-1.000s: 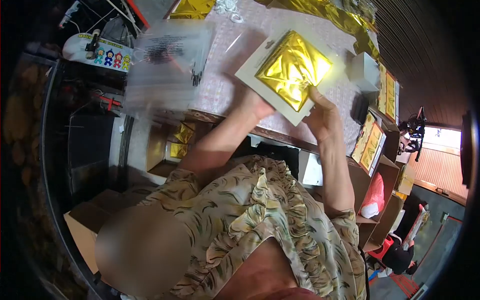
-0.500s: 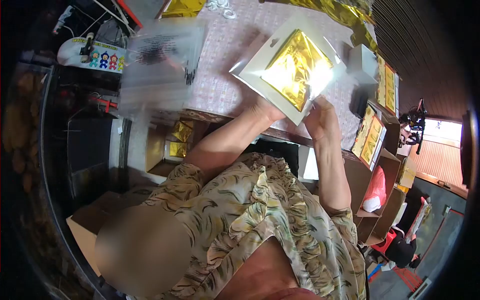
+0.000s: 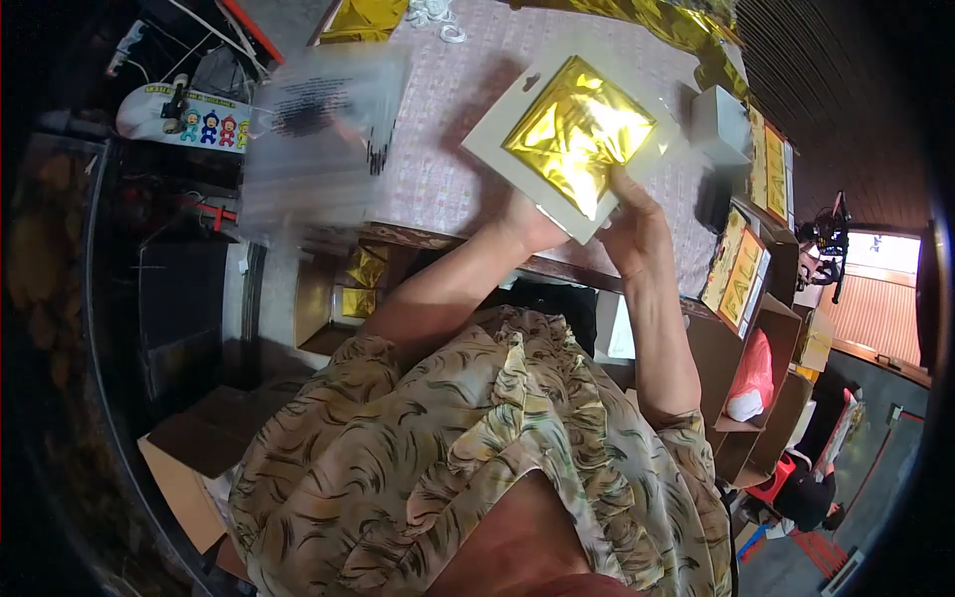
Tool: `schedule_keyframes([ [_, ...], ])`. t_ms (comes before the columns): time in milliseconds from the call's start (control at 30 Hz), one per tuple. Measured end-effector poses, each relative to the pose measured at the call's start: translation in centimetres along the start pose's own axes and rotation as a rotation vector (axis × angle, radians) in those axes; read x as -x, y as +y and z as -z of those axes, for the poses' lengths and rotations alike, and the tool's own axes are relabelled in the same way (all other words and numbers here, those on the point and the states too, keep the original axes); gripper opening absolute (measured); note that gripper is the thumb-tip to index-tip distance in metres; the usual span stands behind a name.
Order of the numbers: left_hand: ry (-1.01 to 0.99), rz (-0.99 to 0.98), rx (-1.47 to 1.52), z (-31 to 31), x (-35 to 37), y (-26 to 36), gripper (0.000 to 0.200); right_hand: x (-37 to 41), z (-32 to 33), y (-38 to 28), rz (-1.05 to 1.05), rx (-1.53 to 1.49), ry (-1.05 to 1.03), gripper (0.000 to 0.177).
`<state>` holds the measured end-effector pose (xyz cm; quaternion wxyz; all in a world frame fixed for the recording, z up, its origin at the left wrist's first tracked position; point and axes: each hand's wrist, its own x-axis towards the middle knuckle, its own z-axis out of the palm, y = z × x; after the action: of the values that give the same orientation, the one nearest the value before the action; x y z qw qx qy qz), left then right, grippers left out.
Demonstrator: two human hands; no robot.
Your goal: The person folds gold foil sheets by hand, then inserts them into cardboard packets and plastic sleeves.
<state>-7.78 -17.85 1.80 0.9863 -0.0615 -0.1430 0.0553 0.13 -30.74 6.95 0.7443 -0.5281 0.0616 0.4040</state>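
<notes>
Both my hands hold a white card packet (image 3: pixel 497 134) with a folded gold foil sheet (image 3: pixel 577 134) on it, tilted like a diamond above the table. My left hand (image 3: pixel 527 224) grips its lower edge from underneath. My right hand (image 3: pixel 632 229) pinches the lower right edge, thumb on top. The packet has a hang hole near its upper corner and looks covered by clear film.
A stack of clear printed bags (image 3: pixel 318 129) lies at the left of the pink-checked table (image 3: pixel 438 169). A small white box (image 3: pixel 721 124) stands at right, gold packs (image 3: pixel 741 274) fill cartons beyond, and gold foil (image 3: pixel 647 20) lies at the far edge. Open cardboard boxes (image 3: pixel 189 468) sit below left.
The packet has tilted and shifted slightly in my hands; the glare on the foil is gone. My right thumb has moved up onto the packet's edge.
</notes>
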Motion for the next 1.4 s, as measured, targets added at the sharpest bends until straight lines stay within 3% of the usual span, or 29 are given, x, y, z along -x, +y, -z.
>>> schedule_keyframes([
  [67, 0.188, -0.036, -0.172, -1.1, 0.7, 0.3, 0.050, 0.4, 0.1, -1.2, 0.020, -0.053, -0.023, 0.060],
  [100, 0.429, -0.019, -0.330, -0.3, 1.6, 1.2, 0.050, 0.7, 0.3, -1.8, 0.043, -0.102, -0.046, 0.060],
  [133, 0.312, -0.030, -0.438, -0.7, 2.2, 2.6, 0.050, 0.9, 0.6, -2.3, 0.051, -0.109, -0.034, 0.060],
  [233, 0.365, -0.031, -0.621, -3.3, 2.2, 7.4, 0.053, 1.4, 1.3, -3.1, 0.115, -0.067, -0.022, 0.061],
  [300, 0.312, 0.148, -0.675, -5.4, 2.1, 9.7, 0.053, 1.0, 2.2, -3.2, 0.084, -0.058, -0.019, 0.061],
  [333, 0.320, 0.149, -0.672, -6.6, 2.1, 9.3, 0.053, 1.0, 2.5, -3.1, 0.062, -0.049, -0.024, 0.060],
  [400, 0.216, 0.180, -1.164, -8.1, 2.0, 8.1, 0.051, 1.6, 2.0, -2.9, 0.075, -0.030, -0.012, 0.061],
  [533, 0.310, 0.208, -1.226, -6.8, 2.2, 7.4, 0.057, 3.4, 1.1, -2.7, 0.282, 0.126, 0.104, 0.063],
  [600, 0.312, 0.152, -1.142, -6.8, 2.6, 7.0, 0.048, 4.7, 0.8, -2.7, 0.394, 0.205, 0.114, 0.067],
  [667, 0.296, 0.144, -1.147, -6.5, 2.9, 6.9, 0.047, 5.4, 0.8, -2.9, 0.574, 0.310, 0.043, 0.081],
  [700, 0.280, 0.135, -1.156, -6.5, 3.0, 6.7, 0.046, 5.2, 1.3, -2.8, 0.558, 0.314, 0.005, 0.092],
  [800, 0.253, 0.114, -1.108, -6.7, 3.1, 6.1, 0.045, 5.5, 1.2, -2.5, 0.484, 0.319, 0.080, 0.098],
  [867, 0.256, 0.101, -1.115, -6.9, 3.1, 5.7, 0.045, 5.4, 1.4, -2.4, 0.489, 0.275, 0.044, 0.088],
  [933, 0.269, 0.087, -1.118, -6.8, 3.4, 5.5, 0.044, 5.0, 2.5, -2.4, 0.177, 0.227, 0.015, 0.062],
  [967, 0.273, 0.099, -1.117, -6.7, 3.5, 5.6, 0.045, 5.7, 2.3, -2.6, 0.089, 0.193, -0.028, 0.033],
  [1067, 0.286, 0.109, -1.110, -6.6, 3.9, 5.6, 0.046, 4.7, 3.6, -2.1, 0.096, 0.270, -0.063, 0.023],
  [1300, 0.307, 0.141, -1.155, -7.1, 4.5, 5.0, 0.049, 4.0, 3.4, -1.5, 0.112, 0.142, -0.070, 0.024],
  [1400, 0.308, 0.136, -1.113, -7.2, 4.5, 4.7, 0.049, 3.3, 4.1, -1.7, 0.016, 0.107, -0.151, 0.025],
])
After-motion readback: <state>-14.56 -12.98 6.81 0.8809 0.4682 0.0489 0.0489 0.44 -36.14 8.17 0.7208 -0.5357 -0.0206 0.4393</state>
